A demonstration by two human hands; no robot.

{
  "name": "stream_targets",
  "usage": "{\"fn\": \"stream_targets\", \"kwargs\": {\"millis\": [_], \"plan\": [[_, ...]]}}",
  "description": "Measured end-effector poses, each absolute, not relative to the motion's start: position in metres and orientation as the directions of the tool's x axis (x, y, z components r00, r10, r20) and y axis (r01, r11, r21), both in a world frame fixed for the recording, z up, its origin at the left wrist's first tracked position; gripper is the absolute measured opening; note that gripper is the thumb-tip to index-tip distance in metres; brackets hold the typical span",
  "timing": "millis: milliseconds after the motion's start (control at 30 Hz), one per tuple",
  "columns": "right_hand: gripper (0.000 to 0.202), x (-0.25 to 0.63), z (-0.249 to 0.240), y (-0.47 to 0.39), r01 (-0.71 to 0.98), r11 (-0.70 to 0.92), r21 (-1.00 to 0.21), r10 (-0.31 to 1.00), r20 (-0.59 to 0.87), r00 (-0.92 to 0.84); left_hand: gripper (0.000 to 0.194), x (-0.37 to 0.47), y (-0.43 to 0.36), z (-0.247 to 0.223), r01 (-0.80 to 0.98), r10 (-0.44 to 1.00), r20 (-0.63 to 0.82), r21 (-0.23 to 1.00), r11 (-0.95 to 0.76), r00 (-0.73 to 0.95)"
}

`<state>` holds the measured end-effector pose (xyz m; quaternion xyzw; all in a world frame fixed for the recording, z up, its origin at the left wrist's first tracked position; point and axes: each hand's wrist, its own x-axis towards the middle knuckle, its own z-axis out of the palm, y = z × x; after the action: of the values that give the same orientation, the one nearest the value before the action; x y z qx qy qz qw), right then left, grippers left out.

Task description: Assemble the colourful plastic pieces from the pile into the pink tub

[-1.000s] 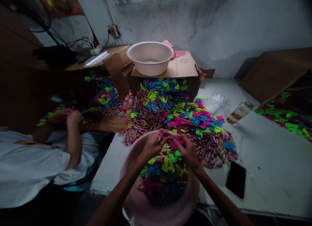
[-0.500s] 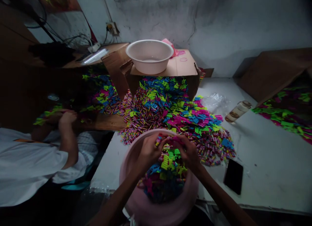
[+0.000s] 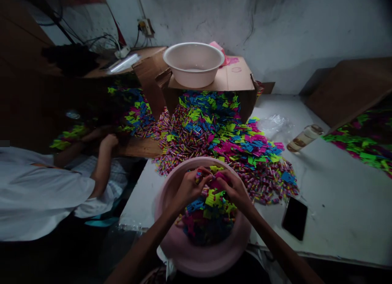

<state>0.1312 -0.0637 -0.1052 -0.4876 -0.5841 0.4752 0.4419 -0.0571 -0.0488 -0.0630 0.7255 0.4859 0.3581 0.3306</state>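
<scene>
Over the pink tub (image 3: 203,263), forearms (image 3: 159,231) converge, the left hand (image 3: 190,186) gripping small tubes (image 3: 199,176), the right hand (image 3: 235,186) pinching a magenta piece (image 3: 219,180).

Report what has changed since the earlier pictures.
The co-worker's nearer hand has moved rightward; the pink piece there no longer shows. The left hand and right hand have eased slightly back from the pink tub's far rim. The left keeps a small colorful item, the right a magenta piece. White basin and phone stayed put.

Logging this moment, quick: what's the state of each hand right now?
Left hand: closed on at least one small multicoloured piece.
Right hand: closed, holding a pink piece.
</scene>
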Motion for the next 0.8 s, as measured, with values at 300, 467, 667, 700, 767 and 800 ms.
{"fn": "stream_targets", "kwargs": {"millis": [300, 467, 667, 700, 767, 800], "plan": [[0.021, 0.147, -0.080, -0.069, 0.071, 0.052, -0.996, 0.973, 0.035, -0.227, 0.018, -0.061, -0.057, -0.053, 0.487, 0.931, 0.204, 0.806, -0.335, 0.303], [0.020, 0.148, -0.062, -0.076, 0.179, 0.171, -0.969, 0.971, 0.135, -0.195, 0.014, -0.058, -0.068, -0.046, 0.522, 0.857, 0.387, 0.681, -0.514, 0.339], [0.037, 0.153, -0.074, -0.069, 0.446, 0.271, -0.853, 0.962, 0.255, -0.096, 0.039, -0.076, -0.058, -0.065, 0.810, 0.902, 0.313, 0.418, -0.411, 0.296], [0.035, 0.159, -0.078, -0.070, 0.536, 0.291, -0.792, 0.956, 0.267, -0.124, 0.036, -0.082, -0.056, -0.069, 0.841, 0.924, 0.284, 0.407, -0.357, 0.255], [0.018, 0.172, -0.086, -0.077, 0.671, 0.322, -0.668, 0.946, 0.200, -0.254, 0.026, -0.093, -0.056, -0.075, 0.839, 0.959, 0.219, 0.475, -0.264, 0.178], [0.011, 0.177, -0.090, -0.084, 0.711, 0.341, -0.615, 0.932, 0.121, -0.342, 0.023, -0.097, -0.058, -0.077, 0.814, 0.971, 0.190, 0.535, -0.226, 0.145]]}}
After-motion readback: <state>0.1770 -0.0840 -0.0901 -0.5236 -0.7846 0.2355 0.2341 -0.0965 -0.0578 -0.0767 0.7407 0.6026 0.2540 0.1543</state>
